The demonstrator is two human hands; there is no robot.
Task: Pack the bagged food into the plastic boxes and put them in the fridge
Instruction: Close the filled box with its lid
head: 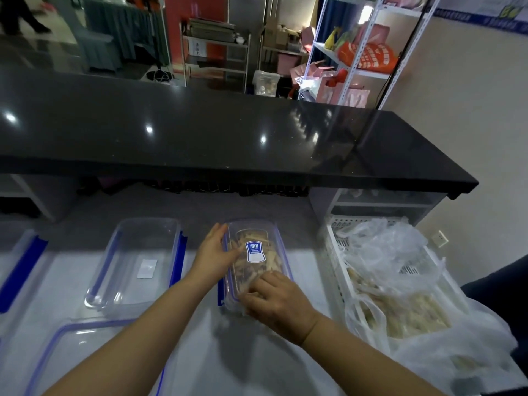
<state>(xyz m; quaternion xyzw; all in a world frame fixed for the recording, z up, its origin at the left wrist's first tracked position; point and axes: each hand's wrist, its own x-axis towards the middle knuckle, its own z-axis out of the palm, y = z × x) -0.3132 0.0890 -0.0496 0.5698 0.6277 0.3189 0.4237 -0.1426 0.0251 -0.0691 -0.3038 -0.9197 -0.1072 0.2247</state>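
A clear plastic box (274, 238) with blue clips and a blue label sits on the white counter, its lid on and pale food inside. My left hand (213, 254) lies flat against the box's left side, fingers straight. At the box's near end, my right hand (278, 302) presses down on the lid with bent fingers. An empty clear box (137, 261) stands to the left, a white slip on its floor. Bagged food (405, 310) in thin plastic bags fills a white basket (337, 252) on the right.
A loose lid (85, 352) with a blue seal lies at the near left, and another box edge (20, 270) shows at far left. A raised black counter (228, 138) runs across behind the work surface. Shelves stand beyond it.
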